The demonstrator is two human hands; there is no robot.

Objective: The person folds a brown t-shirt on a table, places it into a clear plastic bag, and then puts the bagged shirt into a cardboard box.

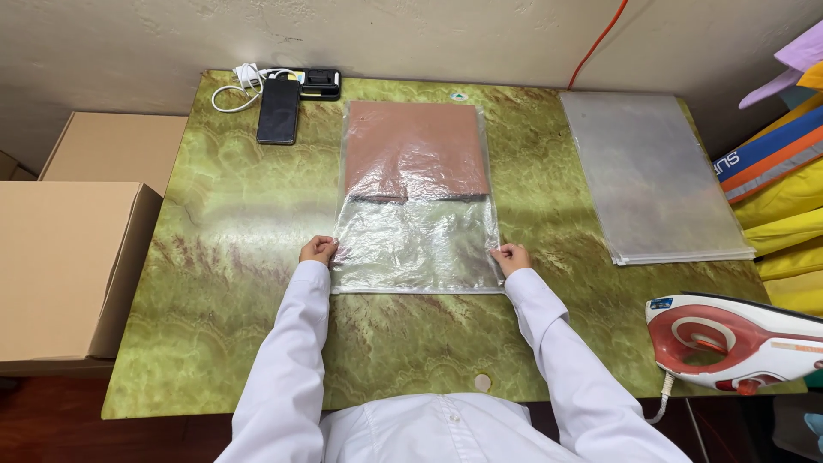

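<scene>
Head view looks down on a green marbled tabletop [240,257], where a clear, crinkled plastic bag [417,244] lies flat in the middle with a folded reddish-brown cloth [416,147] tucked into its far half. The near half of the bag holds nothing but wrinkles.

The left hand [319,249] is curled shut on the bag's left edge, and the right hand [511,255] is curled shut on its right edge — both grip low down, near the bag's open near end, so the cloth sits well beyond the two hands, between them and the wall. White shirt sleeves [283,360] run back toward the camera.

Off to the right lies a stack of frosted plastic bags [656,180], well apart from the right hand. A red and white clothes iron [737,339] rests at the near right corner. At the far left edge sit a black phone [279,111] and a white coiled cable [244,86] — clear of the bag. Brown cardboard boxes [64,257] stand beside the table on the left, and bright folded fabric [784,197] is piled at the right.
</scene>
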